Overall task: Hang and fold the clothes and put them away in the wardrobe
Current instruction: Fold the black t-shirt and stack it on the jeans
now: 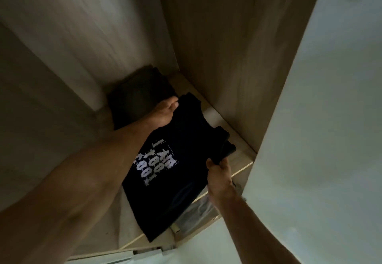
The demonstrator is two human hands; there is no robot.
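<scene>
Here, inside a dim wooden wardrobe (227, 46), you hold a folded black T-shirt (175, 170) with both hands over the pale shelf (241, 156). Your left hand (163, 112), at about 11 o'clock of the shirt, is closed on its far edge, fingers curled under the cloth and thumb on top. Your right hand (219, 170), at about 3 o'clock, is clenched around a bunched fold at the shirt's right side. The shirt lies tilted, its blocky white lettering (155, 164) facing up, its near corner reaching past the shelf's front lip toward 6 o'clock. Whether it already rests fully on the shelf cannot be told from this angle. A second dark folded garment (136, 94) sits in the back corner of the same shelf at 11 o'clock, just beside your left hand and partly covered by your wrist. A pale wardrobe door (330, 119) stands open at 3 o'clock.
</scene>
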